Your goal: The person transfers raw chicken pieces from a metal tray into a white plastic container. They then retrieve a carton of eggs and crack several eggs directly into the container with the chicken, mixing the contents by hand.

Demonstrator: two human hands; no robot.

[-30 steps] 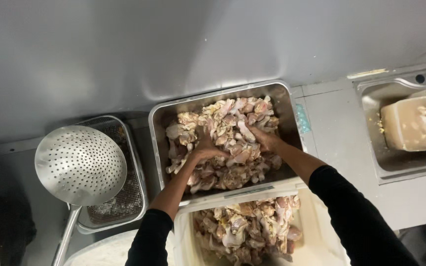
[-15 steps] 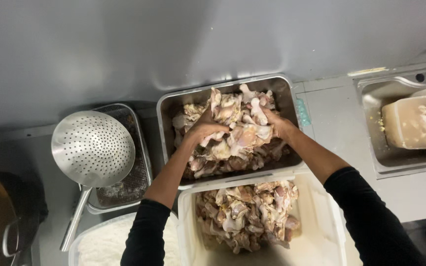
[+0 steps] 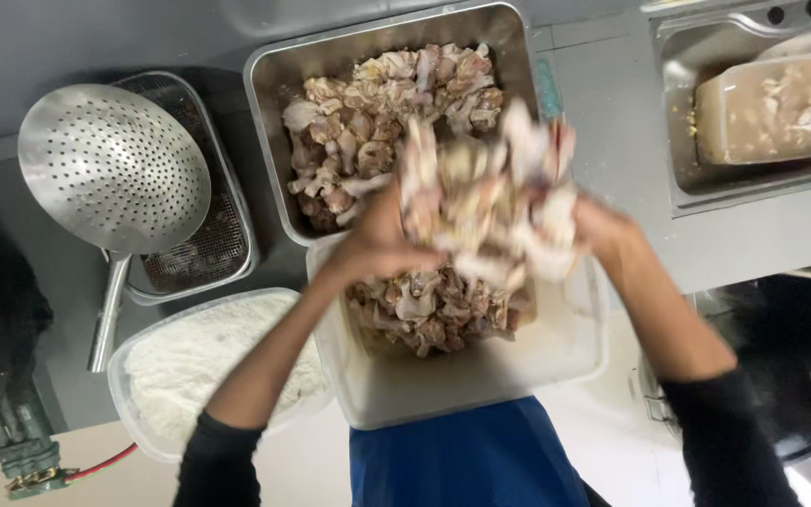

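Above the white tub (image 3: 481,376), between it and the far metal pan (image 3: 279,84), a heap of raw chicken pieces (image 3: 485,202) hangs cupped between the left hand (image 3: 377,246) and right hand (image 3: 607,235), both curled around its sides. The pieces look wet, soft and slippery, likely to slide apart, so scooping from underneath seems safest. Left of the pan rests a perforated skimmer (image 3: 114,169); nearer sits a tub of flour (image 3: 190,361).

Pale pink-and-tan meat pieces (image 3: 485,202); silver steel pan (image 3: 274,84); white tub (image 3: 462,385); silver skimmer (image 3: 114,169) dotted with holes; white flour (image 3: 199,357); grey counter (image 3: 603,103); blue apron (image 3: 466,465); black sleeves (image 3: 729,437).
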